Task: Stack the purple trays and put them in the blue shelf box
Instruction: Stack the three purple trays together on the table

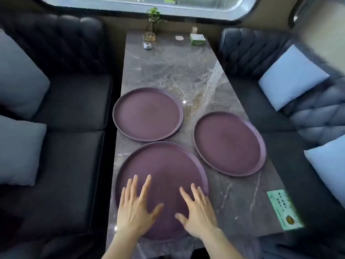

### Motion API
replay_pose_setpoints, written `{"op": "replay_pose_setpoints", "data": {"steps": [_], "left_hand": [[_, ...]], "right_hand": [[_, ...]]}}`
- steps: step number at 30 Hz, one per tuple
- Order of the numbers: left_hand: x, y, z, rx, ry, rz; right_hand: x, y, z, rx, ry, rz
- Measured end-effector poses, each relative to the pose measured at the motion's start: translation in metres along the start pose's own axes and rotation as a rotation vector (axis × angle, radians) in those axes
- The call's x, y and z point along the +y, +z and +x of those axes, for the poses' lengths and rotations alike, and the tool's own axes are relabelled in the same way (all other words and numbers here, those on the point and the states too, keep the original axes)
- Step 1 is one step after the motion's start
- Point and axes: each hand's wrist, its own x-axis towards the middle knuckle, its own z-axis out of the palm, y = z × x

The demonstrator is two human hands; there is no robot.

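Three round purple trays lie flat and apart on a grey marble table [186,71]. The nearest tray [164,165] is the largest in view, close to the front edge. A second tray [148,114] lies behind it to the left, and a third tray [229,143] lies to the right. My left hand [135,208] and my right hand [198,212] hover over the near part of the nearest tray, fingers spread, holding nothing. No blue shelf box is in view.
Dark tufted sofas [71,101] with pale blue cushions [293,77] flank the table. At the far end stand a small plant in a glass vase [153,23], a green box [197,39] and a small white object [147,45]. A green card [283,210] lies at the front right corner.
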Motion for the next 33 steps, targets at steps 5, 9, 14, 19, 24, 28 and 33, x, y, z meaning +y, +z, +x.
{"op": "replay_pose_setpoints", "data": {"steps": [5,9,14,19,24,28,33], "left_hand": [[-0.008,0.021,-0.009,-0.143,-0.022,0.078],[0.001,0.025,-0.013,-0.177,-0.032,0.091],[0.011,0.03,-0.013,-0.218,-0.058,0.139],[0.024,0.031,-0.005,-0.253,-0.088,0.248],[0.065,0.007,0.042,-0.075,-0.095,0.085],[0.12,-0.003,0.092,-0.04,-0.15,-0.227],[0.172,0.006,0.164,-0.059,-0.224,-0.387]], "right_hand": [[0.015,0.01,-0.004,-0.016,-0.014,-0.064],[0.026,0.013,-0.006,-0.003,-0.023,-0.079],[0.037,0.012,-0.009,0.007,-0.012,-0.062],[0.049,-0.001,-0.006,0.037,-0.009,0.041],[0.084,-0.035,0.016,0.249,0.203,0.573],[0.146,-0.068,0.041,0.363,0.47,0.915],[0.235,-0.114,0.075,0.494,0.764,1.049]]}}
